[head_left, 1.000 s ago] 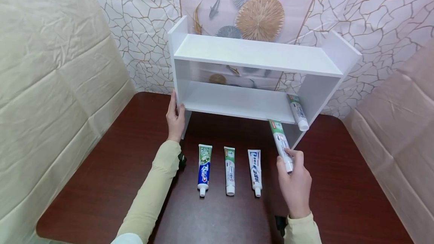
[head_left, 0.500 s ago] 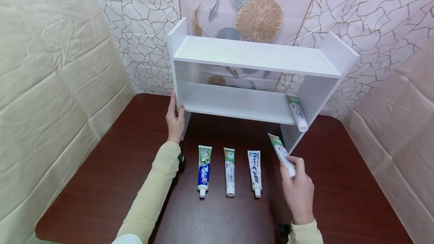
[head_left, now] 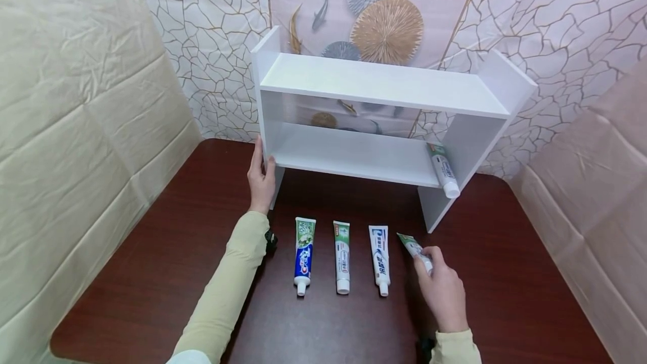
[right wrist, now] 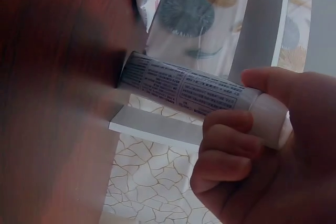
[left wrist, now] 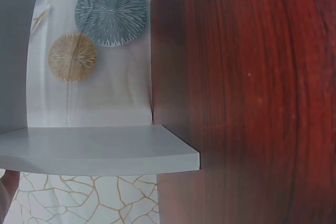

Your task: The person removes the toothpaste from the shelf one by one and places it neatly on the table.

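My left hand grips the left side panel of a white two-tier shelf, thumb at the front edge and fingers on the outer side. In the right wrist view, my right hand pinches a white and green toothpaste tube near its white cap. The head view has this tube low over the table, right of the row, its far end angled toward the shelf. Three more toothpaste tubes lie in that row: a green and blue one, a green and white one and a white and blue one.
Another green and white toothpaste tube lies at the right end of the lower shelf board, its cap past the front edge. The shelf stands on a dark red-brown table. Patterned cloth hangs behind it.
My right hand has drawn the toothpaste tube back and down, from the lower board's front edge to low over the table. My left hand has stayed on the shelf's side panel.
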`<state>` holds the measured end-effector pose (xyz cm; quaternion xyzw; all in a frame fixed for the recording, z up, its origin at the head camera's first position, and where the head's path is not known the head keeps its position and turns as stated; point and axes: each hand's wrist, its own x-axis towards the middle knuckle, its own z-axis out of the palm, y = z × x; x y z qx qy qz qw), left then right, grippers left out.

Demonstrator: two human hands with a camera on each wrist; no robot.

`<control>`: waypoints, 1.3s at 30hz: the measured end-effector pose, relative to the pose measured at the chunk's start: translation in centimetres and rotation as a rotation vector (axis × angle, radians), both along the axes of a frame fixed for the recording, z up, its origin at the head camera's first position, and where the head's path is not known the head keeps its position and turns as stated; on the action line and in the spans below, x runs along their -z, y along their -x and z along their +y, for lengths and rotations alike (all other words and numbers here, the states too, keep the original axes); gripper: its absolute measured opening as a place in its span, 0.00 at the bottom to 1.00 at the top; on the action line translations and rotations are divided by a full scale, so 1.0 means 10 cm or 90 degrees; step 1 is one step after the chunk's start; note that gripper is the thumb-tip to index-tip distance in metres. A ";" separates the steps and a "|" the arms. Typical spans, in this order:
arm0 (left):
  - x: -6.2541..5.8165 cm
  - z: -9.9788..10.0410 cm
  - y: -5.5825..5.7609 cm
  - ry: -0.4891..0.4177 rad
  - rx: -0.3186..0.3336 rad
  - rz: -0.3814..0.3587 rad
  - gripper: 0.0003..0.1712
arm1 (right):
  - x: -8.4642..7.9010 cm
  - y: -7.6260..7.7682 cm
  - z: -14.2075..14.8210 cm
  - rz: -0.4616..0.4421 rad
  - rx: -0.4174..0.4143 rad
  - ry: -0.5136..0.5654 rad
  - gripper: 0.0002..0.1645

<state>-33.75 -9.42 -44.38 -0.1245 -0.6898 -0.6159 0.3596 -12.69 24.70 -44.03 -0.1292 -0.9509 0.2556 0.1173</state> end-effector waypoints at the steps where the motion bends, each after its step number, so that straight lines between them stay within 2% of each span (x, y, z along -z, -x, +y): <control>1: 0.00 0.00 0.00 -0.001 0.001 -0.002 0.31 | 0.01 0.01 0.01 -0.003 -0.002 -0.004 0.17; 11: 0.00 0.00 -0.01 -0.013 0.006 -0.013 0.31 | -0.01 0.04 0.07 -0.076 -0.073 -0.044 0.22; 18: -0.02 0.00 -0.01 -0.006 0.009 -0.006 0.32 | 0.02 0.04 0.08 -0.166 -0.110 -0.064 0.27; 26: -0.24 0.03 -0.24 0.000 0.019 -0.024 0.31 | 0.07 0.04 0.10 -0.175 -0.132 -0.079 0.29; 28: -0.25 0.03 -0.25 -0.001 0.017 -0.024 0.31 | 0.09 0.05 0.11 -0.185 -0.134 -0.079 0.30; 31: -0.19 0.03 -0.20 -0.008 0.016 -0.018 0.32 | 0.13 0.05 0.12 -0.204 -0.135 -0.075 0.31; 36: -0.03 0.00 -0.02 -0.003 0.008 -0.012 0.32 | 0.17 0.04 0.14 -0.218 -0.142 -0.071 0.32; 39: 0.00 -0.01 0.00 -0.003 0.007 -0.005 0.32 | 0.19 0.04 0.14 -0.225 -0.146 -0.067 0.32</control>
